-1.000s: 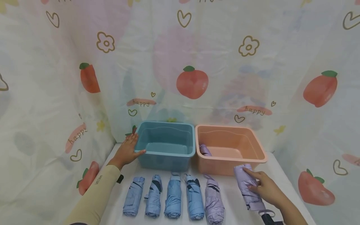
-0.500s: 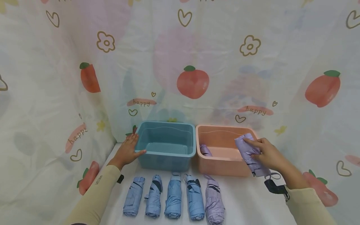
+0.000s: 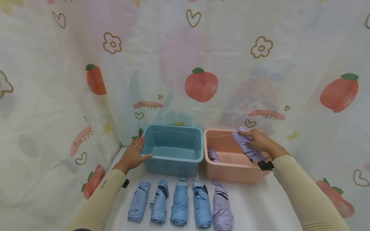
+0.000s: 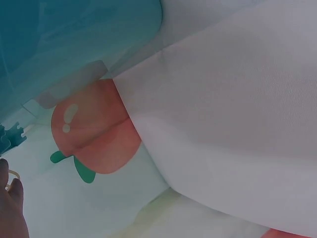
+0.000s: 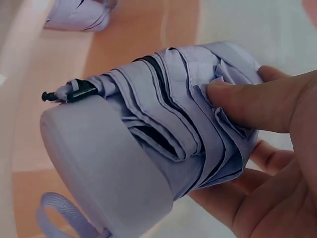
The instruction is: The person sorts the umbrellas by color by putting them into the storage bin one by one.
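A white table (image 3: 254,205) fills the corner of a space hung on its left, back and right sides with pale cloth (image 3: 237,64), printed with red fruit, outlined hearts and flowers, and the word "happy". Towards the back, a blue bin (image 3: 173,167) and an orange bin (image 3: 234,174) stand side by side. The left hand (image 3: 131,156) rests on the blue bin's left edge, its fingers extended. The right hand (image 3: 261,141) has its fingers wrapped round a folded lilac umbrella (image 3: 244,144), tilted above the orange bin, where another lilac umbrella (image 3: 214,156) lies at the left. Four blue umbrellas (image 3: 179,203) and one more lilac umbrella (image 3: 222,208) line the table's front.
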{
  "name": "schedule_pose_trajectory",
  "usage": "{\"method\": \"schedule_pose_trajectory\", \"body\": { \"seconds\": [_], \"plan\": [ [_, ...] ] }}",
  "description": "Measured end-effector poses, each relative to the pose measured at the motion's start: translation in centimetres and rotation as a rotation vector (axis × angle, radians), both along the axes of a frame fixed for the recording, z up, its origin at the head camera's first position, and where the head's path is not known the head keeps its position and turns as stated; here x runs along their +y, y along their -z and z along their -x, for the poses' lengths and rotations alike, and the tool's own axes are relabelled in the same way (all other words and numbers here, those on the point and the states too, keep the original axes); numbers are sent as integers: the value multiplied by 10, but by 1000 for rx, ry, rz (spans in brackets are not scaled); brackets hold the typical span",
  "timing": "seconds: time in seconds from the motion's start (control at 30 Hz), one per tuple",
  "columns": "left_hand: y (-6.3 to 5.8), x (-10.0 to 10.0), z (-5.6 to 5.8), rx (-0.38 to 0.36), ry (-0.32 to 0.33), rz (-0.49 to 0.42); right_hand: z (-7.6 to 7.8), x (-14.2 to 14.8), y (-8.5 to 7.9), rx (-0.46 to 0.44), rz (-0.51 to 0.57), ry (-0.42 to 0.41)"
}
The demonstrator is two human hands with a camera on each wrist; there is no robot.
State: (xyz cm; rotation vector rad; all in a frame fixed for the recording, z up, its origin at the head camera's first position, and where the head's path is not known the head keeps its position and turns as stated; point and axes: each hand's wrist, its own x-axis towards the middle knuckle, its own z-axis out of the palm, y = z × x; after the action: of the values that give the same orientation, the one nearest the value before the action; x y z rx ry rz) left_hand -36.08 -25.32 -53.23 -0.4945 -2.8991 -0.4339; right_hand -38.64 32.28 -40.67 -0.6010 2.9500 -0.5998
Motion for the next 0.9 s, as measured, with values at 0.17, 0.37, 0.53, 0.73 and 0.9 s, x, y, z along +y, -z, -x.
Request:
{"method": "schedule_pose_trajectory", "body": {
  "seconds": [0.17,0.37,0.53,0.73,0.9],
  "plan": [
    [2,1,0,12,4,5,24,-2,21,-59,-74,21],
    [1,0,0,10,-2,14,48,0,46,-113,-159,-14],
    [-1,1,-1,1,0,0,57,-3,62,-262,-68,23],
    [4,1,-1,11,-8,10,49,-22,67,-336,-27,1],
    [9,1,0,33,1,-4,49,-29,72,-326,-53,18]
  ]
}}
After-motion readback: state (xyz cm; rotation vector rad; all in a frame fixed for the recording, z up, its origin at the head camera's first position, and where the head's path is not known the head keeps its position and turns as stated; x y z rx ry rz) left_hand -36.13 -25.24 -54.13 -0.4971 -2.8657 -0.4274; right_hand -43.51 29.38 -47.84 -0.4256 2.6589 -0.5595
